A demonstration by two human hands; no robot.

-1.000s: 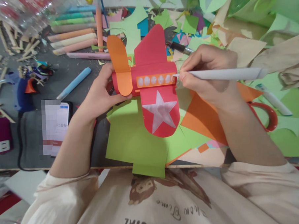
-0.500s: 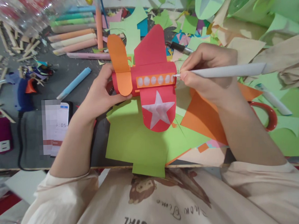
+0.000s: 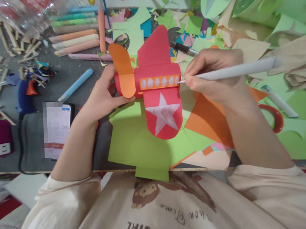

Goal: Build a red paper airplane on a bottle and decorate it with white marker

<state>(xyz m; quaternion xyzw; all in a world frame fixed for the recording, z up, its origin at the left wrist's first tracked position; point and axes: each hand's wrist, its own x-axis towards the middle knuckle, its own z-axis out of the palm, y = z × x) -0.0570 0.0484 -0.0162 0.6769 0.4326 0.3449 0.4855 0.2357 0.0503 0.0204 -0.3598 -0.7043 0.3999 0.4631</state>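
My left hand point(image 3: 105, 91) grips the nose end of a red paper airplane point(image 3: 153, 71), thumb below and fingers partly hidden behind it. An orange paper propeller point(image 3: 127, 82) is on that end. Along the body runs an orange strip point(image 3: 160, 87) bearing a row of silvery-white dots. The lower wing carries a silvery-white star point(image 3: 163, 113). Pinched in my right hand point(image 3: 211, 68) is a white marker pen point(image 3: 232, 70), its tip beside the right end of the strip. I cannot tell whether the tip touches the paper.
Left lie a phone point(image 3: 58, 130), a blue glue gun point(image 3: 22, 95), a light blue marker point(image 3: 77, 84) and several markers point(image 3: 76, 43). Green paper point(image 3: 141, 138) spreads below the airplane. Red-handled scissors point(image 3: 277, 119) and orange paper point(image 3: 209, 120) are at right. Paper scraps point(image 3: 185, 38) litter the back.
The marker's tip has dropped slightly off the last dot toward the strip's right edge, and its back end has risen. The lower wing and the propeller's upper blade have tilted a little.
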